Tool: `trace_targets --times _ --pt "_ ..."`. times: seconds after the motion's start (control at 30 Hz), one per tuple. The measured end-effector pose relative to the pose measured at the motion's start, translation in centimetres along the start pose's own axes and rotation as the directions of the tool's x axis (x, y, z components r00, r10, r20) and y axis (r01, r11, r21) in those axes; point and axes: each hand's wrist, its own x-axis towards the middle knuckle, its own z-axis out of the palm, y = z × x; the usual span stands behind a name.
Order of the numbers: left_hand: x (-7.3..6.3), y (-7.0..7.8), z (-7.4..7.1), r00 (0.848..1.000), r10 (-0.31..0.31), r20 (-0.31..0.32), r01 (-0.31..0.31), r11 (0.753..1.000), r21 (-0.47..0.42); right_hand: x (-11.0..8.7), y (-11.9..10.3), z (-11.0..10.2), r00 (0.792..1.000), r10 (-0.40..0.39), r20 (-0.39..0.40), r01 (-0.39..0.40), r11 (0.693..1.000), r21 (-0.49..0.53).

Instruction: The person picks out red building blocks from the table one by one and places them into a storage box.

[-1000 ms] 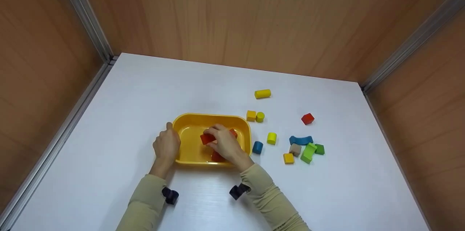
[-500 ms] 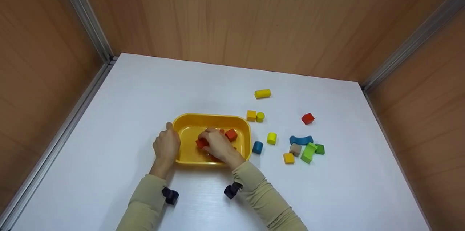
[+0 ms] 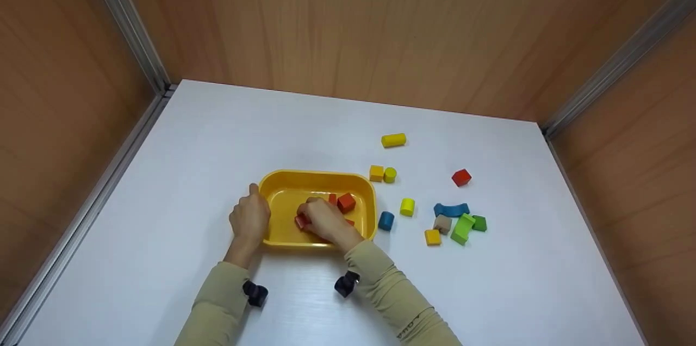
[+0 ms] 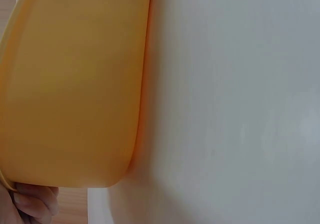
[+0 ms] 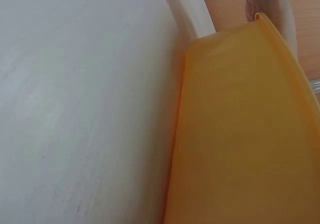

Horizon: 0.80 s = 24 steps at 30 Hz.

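A yellow plastic tray (image 3: pixel 283 234) stands on the table, and my left hand (image 3: pixel 250 218) grips its left rim. In the left wrist view, curled fingers (image 4: pixel 35 201) show under the rim at the tray's corner. Inside the tray, my right hand (image 3: pixel 324 221) holds a red block (image 3: pixel 300 221) low over the floor, its fingers bent down around it. A red cube (image 3: pixel 346 203) and a thin red piece (image 3: pixel 332 199) lie behind that hand. More red shows at its right edge, mostly hidden. The right wrist view shows just the tray's outer wall (image 5: pixel 240 124), a hand and the table.
Right of the tray lie a blue cylinder (image 3: pixel 386 221), yellow cylinders (image 3: pixel 407 207), an orange cube (image 3: pixel 376 173) and a lone red block (image 3: pixel 461 178). A cluster with a blue curved block (image 3: pixel 451 210) and a light-green block (image 3: pixel 462 229) sits farther right. Wooden panels border the table.
My right hand has moved left and down within the tray with the red block, and the red cube behind it has come into view. The left hand has stayed on the rim.
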Motion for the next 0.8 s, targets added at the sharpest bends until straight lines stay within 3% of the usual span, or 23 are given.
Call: trace_targets --times 0.27,0.5,0.8 --pt "0.0 0.0 0.1 1.0 0.002 0.004 -0.002 1.0 0.009 -0.1 -0.2 0.0 1.0 0.024 0.02 -0.024 1.0 0.002" --pt "0.0 -0.1 0.2 1.0 0.007 -0.008 -0.007 1.0 0.015 -0.2 -0.4 -0.2 0.999 0.011 0.039 -0.008 0.996 -0.085" --pt "0.1 -0.2 0.2 1.0 0.012 -0.018 -0.012 1.0 0.02 -1.0 -0.1 -1.5 0.997 -0.057 -0.045 0.052 0.991 -0.123"
